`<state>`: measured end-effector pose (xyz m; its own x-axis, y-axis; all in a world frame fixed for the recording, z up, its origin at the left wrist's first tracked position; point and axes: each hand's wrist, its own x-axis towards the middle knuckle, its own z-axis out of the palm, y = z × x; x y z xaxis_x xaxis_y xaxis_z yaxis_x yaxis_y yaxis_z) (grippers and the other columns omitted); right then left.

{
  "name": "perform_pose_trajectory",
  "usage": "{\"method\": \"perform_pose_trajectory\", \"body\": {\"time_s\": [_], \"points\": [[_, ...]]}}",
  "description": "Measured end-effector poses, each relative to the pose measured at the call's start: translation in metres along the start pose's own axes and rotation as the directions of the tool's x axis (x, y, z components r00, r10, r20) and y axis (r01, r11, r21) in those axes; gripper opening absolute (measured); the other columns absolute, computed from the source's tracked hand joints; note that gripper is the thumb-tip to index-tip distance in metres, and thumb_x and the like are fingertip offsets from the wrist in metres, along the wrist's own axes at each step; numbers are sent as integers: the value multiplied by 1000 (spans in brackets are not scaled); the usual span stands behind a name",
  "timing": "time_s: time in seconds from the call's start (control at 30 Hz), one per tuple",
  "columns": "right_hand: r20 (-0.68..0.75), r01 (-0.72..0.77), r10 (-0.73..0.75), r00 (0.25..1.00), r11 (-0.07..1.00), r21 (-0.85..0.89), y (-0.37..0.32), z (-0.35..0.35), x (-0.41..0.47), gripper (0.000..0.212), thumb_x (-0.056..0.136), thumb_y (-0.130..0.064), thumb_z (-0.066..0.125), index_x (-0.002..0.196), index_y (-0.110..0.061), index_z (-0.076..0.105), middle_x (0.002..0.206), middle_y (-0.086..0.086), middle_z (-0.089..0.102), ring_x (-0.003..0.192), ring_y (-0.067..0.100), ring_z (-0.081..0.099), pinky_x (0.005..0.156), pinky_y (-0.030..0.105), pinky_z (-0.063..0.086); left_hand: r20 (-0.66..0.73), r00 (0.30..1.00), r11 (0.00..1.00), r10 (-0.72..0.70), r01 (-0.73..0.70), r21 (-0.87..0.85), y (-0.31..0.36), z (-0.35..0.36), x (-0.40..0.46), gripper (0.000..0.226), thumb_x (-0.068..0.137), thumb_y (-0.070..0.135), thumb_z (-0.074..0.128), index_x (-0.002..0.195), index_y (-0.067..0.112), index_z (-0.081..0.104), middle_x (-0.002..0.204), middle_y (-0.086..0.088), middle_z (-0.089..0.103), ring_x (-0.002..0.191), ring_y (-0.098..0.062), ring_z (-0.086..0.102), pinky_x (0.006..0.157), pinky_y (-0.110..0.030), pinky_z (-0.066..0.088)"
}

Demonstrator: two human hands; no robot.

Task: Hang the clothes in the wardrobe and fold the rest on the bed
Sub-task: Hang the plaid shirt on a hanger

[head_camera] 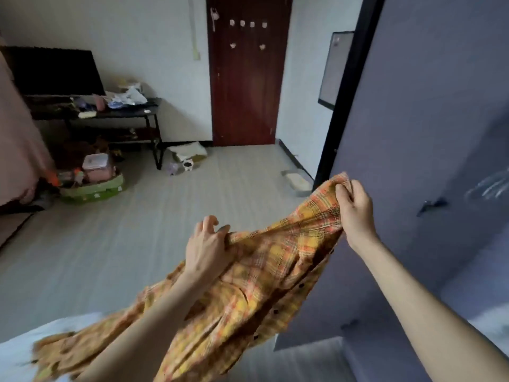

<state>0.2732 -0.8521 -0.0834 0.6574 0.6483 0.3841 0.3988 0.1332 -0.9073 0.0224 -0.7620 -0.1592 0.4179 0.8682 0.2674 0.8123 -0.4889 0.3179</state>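
A yellow and orange plaid shirt [275, 271] with dark buttons hangs stretched between both my hands in front of me. My left hand [206, 246] grips a bunched fold of the shirt near the middle of the view. Higher and to the right, my right hand [355, 210] pinches the shirt's upper edge. The shirt's lower end trails down onto the white bed [41, 343] at the bottom left. The grey wardrobe [427, 133] with a dark handle stands at the right, just behind my right hand.
A dark red door [248, 78] is straight ahead across a pale wooden floor. At the left stand a black table [110, 114] with a TV and clutter, and a green basket [93, 186] of things. A small pot and a cardboard box lie near the door.
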Motion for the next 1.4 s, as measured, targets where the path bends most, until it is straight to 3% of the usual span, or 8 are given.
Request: {"method": "perform_pose_trajectory", "body": {"time_s": [0.1, 0.2, 0.37, 0.47, 0.7, 0.83, 1.07, 1.4], "points": [[-12, -64, 64, 998, 940, -336, 22, -45, -12, 47, 96, -15, 49, 141, -20, 35, 134, 3, 49, 118, 16, 49, 96, 28, 37, 181, 978, 991, 101, -82, -109, 36, 0, 12, 45, 84, 15, 49, 127, 24, 58, 121, -4, 58, 108, -28, 57, 86, -37, 50], [55, -126, 211, 976, 750, -649, 37, -79, -31, 52, 95, -21, 51, 143, -33, 35, 133, 9, 43, 123, 29, 47, 101, 35, 35, 342, 917, 959, 204, -117, -260, 82, 4, 22, 51, 78, 5, 45, 123, 23, 61, 120, -6, 65, 113, -28, 57, 92, -37, 49], [457, -78, 458, 762, 766, -638, 32, -114, -67, 39, 93, -26, 57, 130, -36, 49, 153, -6, 15, 142, 12, 17, 113, 28, 19, 303, 868, 883, 393, -265, -387, 168, 4, 18, 32, 75, 7, 48, 105, 19, 54, 103, -9, 67, 99, -33, 59, 78, -37, 50], [504, -98, 476, 721, 790, -605, 25, -125, -85, 54, 88, -35, 64, 137, -28, 42, 139, -11, 35, 125, -2, 28, 92, 0, 20, 266, 850, 833, 455, -301, -464, 218, 2, 7, 25, 76, 11, 49, 100, 20, 51, 99, -10, 67, 95, -35, 59, 78, -39, 51], [-88, -176, 160, 983, 708, -684, 29, -183, -56, 12, 98, -20, 39, 96, -14, 48, 75, 5, 55, 76, 32, 59, 61, 33, 36, -93, 830, 646, 549, -493, -583, 307, -6, 23, 23, 76, 7, 53, 97, 16, 57, 104, -6, 60, 91, -35, 58, 77, -41, 50], [-195, -149, 28, 980, 754, -640, 43, -230, -8, 13, 98, -21, 40, 100, -14, 51, 71, 1, 52, 70, 29, 55, 62, 35, 38, -180, 825, 684, 535, -549, -480, 350, 10, 61, 24, 77, 10, 57, 99, 19, 62, 107, 0, 55, 96, -26, 55, 76, -36, 48], [177, -306, 310, 934, 951, -51, 93, -303, 78, 16, 93, -28, 57, 104, -24, 67, 97, -5, 72, 94, 12, 67, 81, 28, 54, -179, 872, 735, 455, -481, -478, 417, 51, 122, 25, 71, 13, 58, 93, 22, 66, 92, 3, 66, 86, -24, 61, 75, -36, 52], [-479, -396, 207, 853, 855, -335, 183, -332, 244, 28, 96, -21, 50, 93, 2, 65, 98, 25, 65, 92, 36, 60, 75, 38, 42, -243, 718, 726, 652, -684, -73, 477, 100, 180, 25, 57, 13, 60, 79, 14, 72, 76, 1, 66, 81, -26, 60, 85, -40, 38]]}}
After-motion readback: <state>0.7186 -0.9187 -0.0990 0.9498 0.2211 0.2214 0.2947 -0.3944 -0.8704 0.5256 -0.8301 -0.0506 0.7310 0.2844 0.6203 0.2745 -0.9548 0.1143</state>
